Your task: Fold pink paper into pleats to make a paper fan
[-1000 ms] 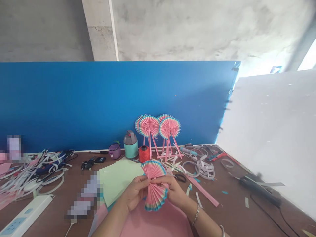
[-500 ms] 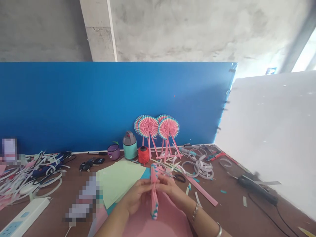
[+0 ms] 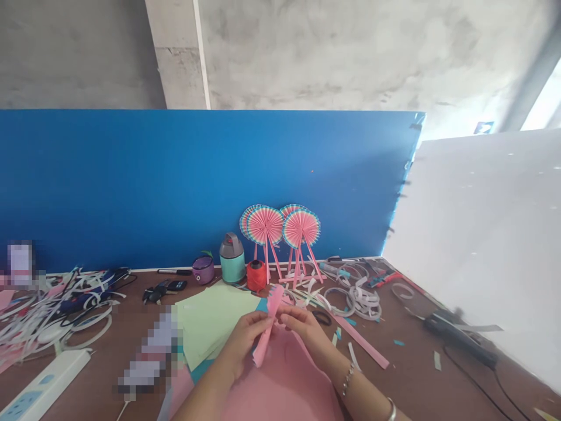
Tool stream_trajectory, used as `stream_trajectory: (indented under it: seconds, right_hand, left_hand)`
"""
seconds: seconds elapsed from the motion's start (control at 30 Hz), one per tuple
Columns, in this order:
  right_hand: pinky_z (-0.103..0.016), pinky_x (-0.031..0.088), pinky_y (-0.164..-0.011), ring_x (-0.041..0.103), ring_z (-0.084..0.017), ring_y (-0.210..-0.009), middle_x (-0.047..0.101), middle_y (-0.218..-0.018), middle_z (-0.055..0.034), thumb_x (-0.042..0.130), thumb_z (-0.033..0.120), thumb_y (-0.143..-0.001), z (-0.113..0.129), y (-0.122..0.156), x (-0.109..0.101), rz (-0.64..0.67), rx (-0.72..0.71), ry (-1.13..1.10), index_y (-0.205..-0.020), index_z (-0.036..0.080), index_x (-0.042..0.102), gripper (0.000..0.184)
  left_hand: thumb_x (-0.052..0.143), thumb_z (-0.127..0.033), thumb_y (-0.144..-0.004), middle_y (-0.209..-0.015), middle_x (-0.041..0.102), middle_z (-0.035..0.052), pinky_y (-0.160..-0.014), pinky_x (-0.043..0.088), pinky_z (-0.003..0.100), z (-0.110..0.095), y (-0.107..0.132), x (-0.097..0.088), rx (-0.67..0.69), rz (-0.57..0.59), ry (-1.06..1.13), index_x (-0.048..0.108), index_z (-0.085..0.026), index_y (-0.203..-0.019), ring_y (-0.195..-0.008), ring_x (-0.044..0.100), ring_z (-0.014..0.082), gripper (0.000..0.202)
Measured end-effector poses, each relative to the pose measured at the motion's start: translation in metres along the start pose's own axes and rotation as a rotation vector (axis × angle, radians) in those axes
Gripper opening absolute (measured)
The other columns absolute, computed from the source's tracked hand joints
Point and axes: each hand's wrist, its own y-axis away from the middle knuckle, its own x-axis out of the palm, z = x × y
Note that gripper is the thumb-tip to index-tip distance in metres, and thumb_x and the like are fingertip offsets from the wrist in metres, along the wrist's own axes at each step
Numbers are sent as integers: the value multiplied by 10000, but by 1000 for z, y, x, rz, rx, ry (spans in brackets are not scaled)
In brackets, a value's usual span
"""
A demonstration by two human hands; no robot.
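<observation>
A pink pleated paper strip [image 3: 268, 323], folded flat into a narrow bar, is held tilted above a pink paper sheet [image 3: 284, 386]. My left hand [image 3: 243, 345] is closed on its middle from the left. From the right, my right hand [image 3: 302, 327] pinches the same spot; a bracelet sits on that wrist. Several finished pink paper fans [image 3: 280, 228] on sticks lean against the blue board [image 3: 175, 181] behind.
Light green paper sheets [image 3: 210, 316] lie left of my hands. A red thread spool [image 3: 256, 275], teal bottle [image 3: 232, 263] and purple pot [image 3: 204, 269] stand by the board. White paper rings [image 3: 359, 295], scissors [image 3: 322, 317], a glue gun [image 3: 460, 336] and a power strip [image 3: 39, 389] lie around.
The pleated paper was spread as a double fan a second ago. It has since been squeezed shut into a narrow bar and tilted, top leaning right.
</observation>
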Motion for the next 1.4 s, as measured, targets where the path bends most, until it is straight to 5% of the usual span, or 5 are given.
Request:
stream_trajectory:
  seconds: [0.2, 0.37, 0.7, 0.93, 1.4]
  right_hand:
    - [-277, 415, -627, 595, -196, -722, 679, -764, -73, 542, 556, -749, -7, -16, -17, -278, -9, 270, -840, 151, 714, 450]
    - [-261, 348, -553, 534, -165, -576, 603, -570, -17, 528, 414, -768, -6, -47, -11, -239, -25, 612, -724, 169, 729, 319]
    - [-383, 333, -850, 500, -334, -1050, 650, -927, -179, 617, 108, -609, 0, -99, 37, -316, -25, 926, -571, 131, 653, 57]
    - [-251, 330, -519, 467, -130, -505, 453, -426, 33, 623, 241, -639, 60, -105, 31, -162, 38, 655, -506, 169, 567, 161]
    - [-199, 407, -478, 550, -99, -558, 684, -734, -61, 606, 201, -679, 171, -158, 59, -97, -184, -136, -658, 153, 594, 54]
  left_hand:
    - [801, -355, -601, -659, 640, -18, -458, 425, 184, -5, -20, -33, 124, -179, 230, 630, -165, -808, -549, 610, 103, 329]
    - [766, -293, -657, -725, 645, -16, -478, 462, 188, -7, -24, -45, 151, -274, 350, 591, -185, -853, -588, 642, 111, 285]
    - [739, -268, -684, -710, 649, -11, -450, 444, 183, -4, -26, -48, 169, -309, 399, 597, -174, -817, -556, 629, 107, 216]
    - [766, -277, -643, -718, 658, 3, -512, 480, 194, 2, -34, -57, 187, -345, 425, 626, -156, -820, -574, 629, 108, 256]
    - [774, -281, -639, -747, 667, 25, -513, 477, 185, 9, -38, -61, 230, -332, 418, 643, -149, -829, -604, 624, 111, 266]
